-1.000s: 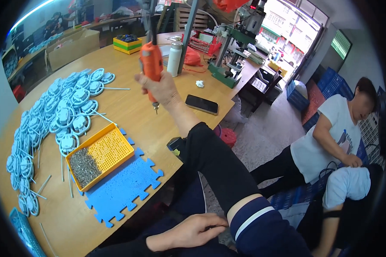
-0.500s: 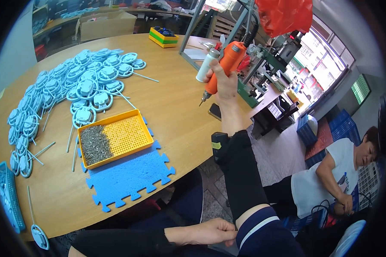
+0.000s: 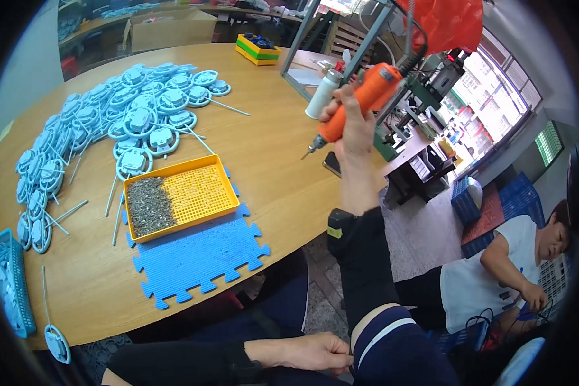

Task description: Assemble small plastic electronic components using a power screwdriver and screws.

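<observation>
My right hand [image 3: 354, 128] is wrapped round an orange electric screwdriver [image 3: 369, 95], raised above the table's right side with its bit slanting down to the left. A white spray can [image 3: 325, 94] stands just behind that hand. Low in the picture, my left hand [image 3: 312, 352] is closed, its fingertips against my right upper arm by the navy sleeve [image 3: 386, 341]; what they pinch is hidden. Left of centre, a yellow tray [image 3: 202, 193] partly filled with small metal screws [image 3: 149, 206] rests on a blue foam mat [image 3: 202, 264].
Light-blue ring-shaped parts with thin stems [image 3: 138, 119] are heaped across the table's left and far side. One more such part [image 3: 57, 344] lies at the near-left edge beside a blue basket [image 3: 9, 283]. A person [image 3: 495, 276] handles dark cables at the right.
The view has shifted slightly. My right hand and the screwdriver have moved a little to the right in the picture. My left hand stays closed by the right sleeve.
</observation>
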`<state>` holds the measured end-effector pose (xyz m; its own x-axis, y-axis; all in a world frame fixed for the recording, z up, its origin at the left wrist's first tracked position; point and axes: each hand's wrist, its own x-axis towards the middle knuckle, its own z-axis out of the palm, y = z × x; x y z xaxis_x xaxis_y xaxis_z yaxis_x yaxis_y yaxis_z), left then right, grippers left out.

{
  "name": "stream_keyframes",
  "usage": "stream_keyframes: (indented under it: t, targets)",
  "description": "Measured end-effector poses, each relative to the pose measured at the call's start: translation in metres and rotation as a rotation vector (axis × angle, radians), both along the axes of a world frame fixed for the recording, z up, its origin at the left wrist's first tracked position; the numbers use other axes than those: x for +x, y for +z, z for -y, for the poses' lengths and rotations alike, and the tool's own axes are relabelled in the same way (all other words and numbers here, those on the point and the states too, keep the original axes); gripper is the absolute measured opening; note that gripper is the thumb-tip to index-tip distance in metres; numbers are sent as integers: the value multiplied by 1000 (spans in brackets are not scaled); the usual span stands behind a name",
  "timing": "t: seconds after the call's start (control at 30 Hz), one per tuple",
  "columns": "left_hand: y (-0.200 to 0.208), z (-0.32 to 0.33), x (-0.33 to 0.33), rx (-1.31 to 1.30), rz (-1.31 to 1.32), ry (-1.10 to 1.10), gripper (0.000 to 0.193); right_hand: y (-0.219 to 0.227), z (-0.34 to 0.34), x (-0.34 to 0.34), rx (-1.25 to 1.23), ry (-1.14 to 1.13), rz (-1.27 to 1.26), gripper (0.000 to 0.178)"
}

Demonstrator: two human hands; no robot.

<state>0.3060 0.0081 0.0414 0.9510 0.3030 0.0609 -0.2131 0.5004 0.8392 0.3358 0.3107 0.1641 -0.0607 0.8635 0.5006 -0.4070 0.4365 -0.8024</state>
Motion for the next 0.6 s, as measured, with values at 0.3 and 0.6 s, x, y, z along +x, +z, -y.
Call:
stream_keyframes:
  t: [0.3, 0.6]
  targets:
    - [-25, -2, 25, 177, 18, -50, 29, -9, 12, 17, 57, 133, -45, 39]
    - [-41, 15, 48, 23, 165, -249, 28, 17, -19, -35, 9, 474, -180, 32]
